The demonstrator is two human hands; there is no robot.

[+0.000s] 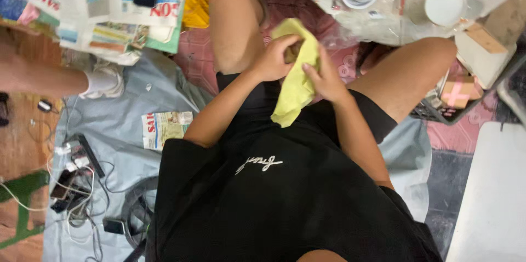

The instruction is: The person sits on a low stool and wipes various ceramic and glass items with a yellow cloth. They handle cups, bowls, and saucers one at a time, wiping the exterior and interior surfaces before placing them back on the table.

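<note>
Both hands, left hand (pixel 272 59) and right hand (pixel 327 80), clutch the yellow cloth (pixel 297 78) around a small hidden object, wiping looks midway, white cups (pixel 445 4) waiting nearby.

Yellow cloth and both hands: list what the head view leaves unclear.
- What the yellow cloth wraps: only a brownish bit shows, hidden by cloth and left hand.
- Right hand palm: turned away, against the cloth.
- White cups upper right: blurred behind clear plastic.
- Person at left: cut off by the frame edge.
</note>
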